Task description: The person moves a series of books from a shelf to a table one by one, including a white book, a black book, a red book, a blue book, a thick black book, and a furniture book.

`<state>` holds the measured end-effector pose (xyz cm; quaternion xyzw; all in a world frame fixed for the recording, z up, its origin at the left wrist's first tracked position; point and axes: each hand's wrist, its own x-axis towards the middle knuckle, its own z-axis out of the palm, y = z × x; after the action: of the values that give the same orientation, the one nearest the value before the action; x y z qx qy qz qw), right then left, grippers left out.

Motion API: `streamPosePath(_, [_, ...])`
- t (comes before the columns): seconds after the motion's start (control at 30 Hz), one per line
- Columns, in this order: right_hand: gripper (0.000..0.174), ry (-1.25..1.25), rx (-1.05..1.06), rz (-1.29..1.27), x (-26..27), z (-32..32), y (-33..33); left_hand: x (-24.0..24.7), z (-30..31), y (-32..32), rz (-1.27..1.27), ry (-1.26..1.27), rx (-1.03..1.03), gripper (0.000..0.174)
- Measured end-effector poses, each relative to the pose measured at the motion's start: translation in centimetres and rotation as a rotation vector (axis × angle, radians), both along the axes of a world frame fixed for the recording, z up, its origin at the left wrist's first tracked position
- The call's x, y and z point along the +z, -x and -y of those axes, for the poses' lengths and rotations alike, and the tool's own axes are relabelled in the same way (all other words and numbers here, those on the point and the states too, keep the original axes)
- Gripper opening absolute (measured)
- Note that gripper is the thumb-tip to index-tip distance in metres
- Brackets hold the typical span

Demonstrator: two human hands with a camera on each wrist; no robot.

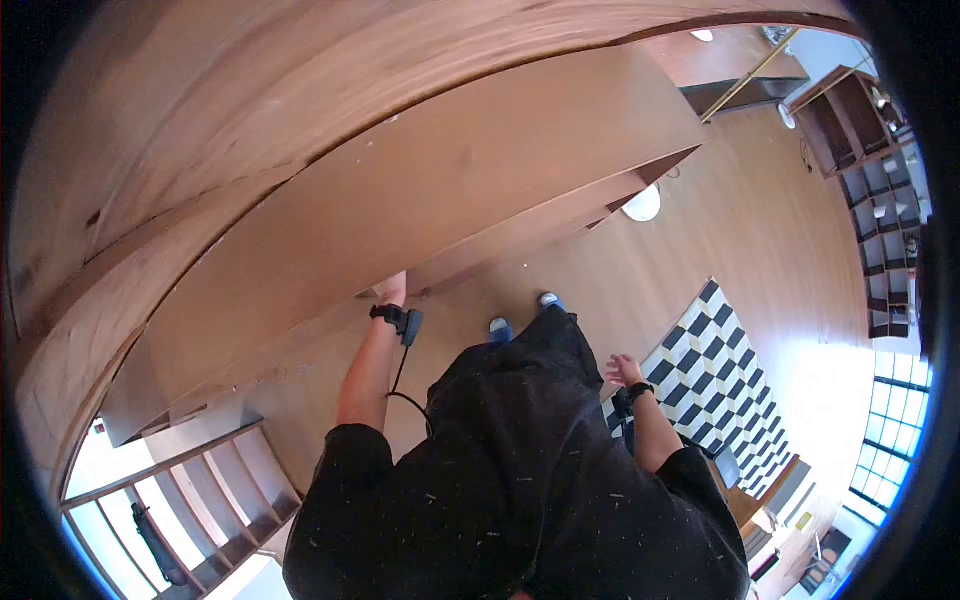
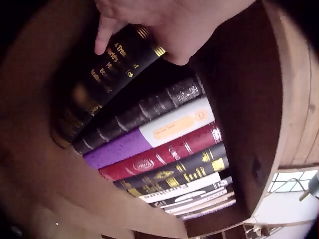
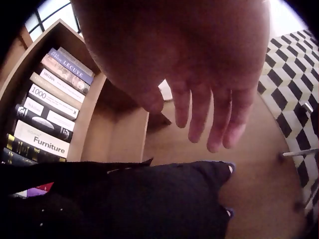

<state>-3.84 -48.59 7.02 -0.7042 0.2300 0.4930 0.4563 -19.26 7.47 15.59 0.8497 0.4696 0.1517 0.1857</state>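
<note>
My left hand [image 1: 393, 290] reaches into a compartment of the wooden bookcase [image 1: 400, 190] in front of me. In the left wrist view this left hand [image 2: 169, 25] grips the top of a black book with gold lettering [image 2: 107, 74], which is tilted out of its row. Beside it stand a dark leather book [image 2: 149, 107], a purple and white book [image 2: 149, 137] and a red book [image 2: 164, 154]. My right hand [image 1: 624, 370] hangs at my side, holding nothing. Seen from the right wrist, the right hand [image 3: 199, 74] has relaxed fingers pointing down at the wooden floor.
A black and white chequered rug [image 1: 720, 370] lies on the wooden floor [image 1: 760, 240] to my right. My feet [image 1: 500, 325] stand close to the bookcase. Another shelf compartment holds several books, one titled Furniture [image 3: 42, 142]. More shelving [image 1: 880, 200] stands at the far right.
</note>
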Motion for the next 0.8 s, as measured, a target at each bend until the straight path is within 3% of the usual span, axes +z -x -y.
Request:
streamPosePath(0.1, [0.032, -0.012, 0.025, 0.017, 0.1, -1.2, -1.3, 3.3, 2.9, 1.2, 0.073, -0.07, -0.042, 0.049])
streamPosePath(0.13, [0.033, -0.019, 0.016, 0.05, 0.6, -2.0, -1.7, 6.4, 4.5, 1.5, 0.143, 0.292, 0.128, 0.052])
streamPosePath(0.17, [0.033, -0.018, 0.027, 0.038, 0.8, -2.7, -2.4, 8.1, 6.0, 2.0, 0.133, 0.293, 0.141, 0.052])
streamPosePath(0.23, [0.034, -0.091, 0.119, 0.136, 1.1, -4.4, -3.9, 9.9, 8.6, 3.9, 0.395, 0.171, 0.195, 0.054])
streamPosePath(0.3, [0.032, -0.099, 0.197, 0.186, 2.1, -6.7, -5.4, 8.5, 9.4, 7.5, 0.358, 0.149, 0.164, 0.058])
streamPosePath(0.4, [0.03, -0.137, 0.353, 0.318, 4.0, -11.0, -7.0, 8.6, 11.1, 11.3, 0.343, 0.06, 0.039, 0.061])
streamPosePath(0.47, [0.034, -0.195, 0.505, 0.448, 7.1, -14.7, -7.3, 11.1, 12.0, 12.2, 0.324, 0.133, -0.175, 0.061])
streamPosePath(0.57, [0.046, -0.373, 0.704, 0.658, 12.7, -20.2, -6.7, 14.9, 13.0, 11.7, 0.173, 0.28, -0.303, 0.063])
streamPosePath(0.67, [0.056, -0.522, 0.854, 0.711, 17.0, -24.2, -5.3, 17.9, 13.5, 9.9, 0.167, 0.351, -0.389, 0.062])
streamPosePath(0.77, [0.061, -0.676, 0.961, 0.653, 18.1, -25.6, -4.0, 21.3, 14.1, 7.6, 0.138, 0.4, -0.49, 0.06])
streamPosePath(0.8, [0.061, -0.686, 1.061, 0.85, 17.5, -25.7, -3.7, 21.9, 14.0, 7.1, 0.159, 0.427, -0.541, 0.06])
